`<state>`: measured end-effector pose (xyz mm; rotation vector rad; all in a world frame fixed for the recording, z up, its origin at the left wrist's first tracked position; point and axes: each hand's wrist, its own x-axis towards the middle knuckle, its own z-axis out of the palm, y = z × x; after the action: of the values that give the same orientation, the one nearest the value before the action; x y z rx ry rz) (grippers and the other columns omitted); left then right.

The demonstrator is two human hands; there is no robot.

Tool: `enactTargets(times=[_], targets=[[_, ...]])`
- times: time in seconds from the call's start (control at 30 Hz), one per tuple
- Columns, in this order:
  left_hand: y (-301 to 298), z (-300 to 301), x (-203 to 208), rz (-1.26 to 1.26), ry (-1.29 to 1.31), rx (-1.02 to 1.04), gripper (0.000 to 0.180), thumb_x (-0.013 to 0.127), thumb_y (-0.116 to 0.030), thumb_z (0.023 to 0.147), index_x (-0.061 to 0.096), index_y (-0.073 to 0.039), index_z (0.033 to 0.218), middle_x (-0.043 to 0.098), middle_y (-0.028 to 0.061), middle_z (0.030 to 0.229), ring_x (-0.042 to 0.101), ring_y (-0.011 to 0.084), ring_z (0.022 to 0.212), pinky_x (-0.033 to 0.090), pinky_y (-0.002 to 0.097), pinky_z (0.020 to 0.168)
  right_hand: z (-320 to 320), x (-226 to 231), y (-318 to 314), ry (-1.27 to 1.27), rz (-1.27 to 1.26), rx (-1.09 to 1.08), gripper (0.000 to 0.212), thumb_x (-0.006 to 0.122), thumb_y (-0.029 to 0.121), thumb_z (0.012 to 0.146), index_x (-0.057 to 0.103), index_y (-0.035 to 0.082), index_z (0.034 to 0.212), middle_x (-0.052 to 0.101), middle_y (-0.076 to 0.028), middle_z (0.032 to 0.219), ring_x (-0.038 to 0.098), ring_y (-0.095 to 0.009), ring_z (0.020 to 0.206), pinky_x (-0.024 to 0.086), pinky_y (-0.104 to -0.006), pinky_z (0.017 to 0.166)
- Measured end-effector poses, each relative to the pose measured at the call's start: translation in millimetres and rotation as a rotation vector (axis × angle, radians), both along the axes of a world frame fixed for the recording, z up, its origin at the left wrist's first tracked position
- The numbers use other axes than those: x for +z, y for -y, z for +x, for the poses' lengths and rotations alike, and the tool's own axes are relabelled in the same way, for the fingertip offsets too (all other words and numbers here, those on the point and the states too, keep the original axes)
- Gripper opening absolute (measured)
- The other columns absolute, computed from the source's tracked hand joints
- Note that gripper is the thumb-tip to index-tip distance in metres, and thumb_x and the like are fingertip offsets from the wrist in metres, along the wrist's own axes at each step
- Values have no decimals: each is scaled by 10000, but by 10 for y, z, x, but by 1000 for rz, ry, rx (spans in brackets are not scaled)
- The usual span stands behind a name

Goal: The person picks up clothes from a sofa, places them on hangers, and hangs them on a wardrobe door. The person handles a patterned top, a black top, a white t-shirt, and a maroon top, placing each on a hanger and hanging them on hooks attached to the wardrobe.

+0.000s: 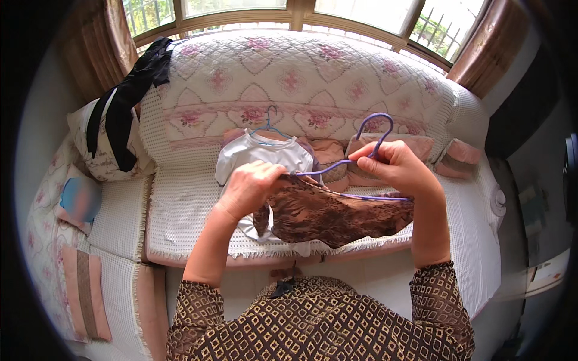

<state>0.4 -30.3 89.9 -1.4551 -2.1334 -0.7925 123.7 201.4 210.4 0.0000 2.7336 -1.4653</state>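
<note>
A purple clothes hanger is held up in front of me, tilted, with its hook at the top. My right hand pinches it just below the hook. From its arms hangs a brown garment with a dark print, bunched along the lower bar. My left hand is closed on the garment at the hanger's left end; the fingertips are partly hidden. Behind it, a white T-shirt on a blue hanger lies on the sofa, partly covered by my left hand and the garment.
The sofa has a white quilted cover with pink flowers. Pink cushions stand along its back. Black clothing drapes over the left corner. A blue round object rests on the left seat section. Windows are behind the sofa.
</note>
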Motion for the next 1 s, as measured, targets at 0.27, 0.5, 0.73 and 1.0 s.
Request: enactTargets(times=[0.27,0.5,0.73,1.0], targets=[[256,441,-11,67,30,87,136,648,-152,669,538,-72,670,527,59,563,540,237,516,409,326,481,162,-127,-67,91,-93,173,270,585,117,826,551,32,1080,492,49,678,420,-30,612,336,-186,529],[946,513,92,112,180,306,179,641,-187,718,577,-29,666,569,109,614,557,277,544,418,342,499,243,-599,-434,131,21,254,404,675,173,751,522,54,1105,591,-70,901,543,-119,832,447,-268,754],[1243,326,-231,-46,263,472,226,649,-241,730,571,-34,684,553,111,622,546,297,575,420,353,515,-62,-1028,-197,199,200,323,167,575,167,828,546,5,859,515,-85,627,398,-124,576,396,-280,558],[1415,-415,-654,-193,335,458,296,568,-388,784,566,-96,730,588,114,627,588,299,606,453,399,511,-590,-1624,66,135,252,44,220,600,240,799,582,34,874,583,-131,703,517,-220,612,425,-321,609]])
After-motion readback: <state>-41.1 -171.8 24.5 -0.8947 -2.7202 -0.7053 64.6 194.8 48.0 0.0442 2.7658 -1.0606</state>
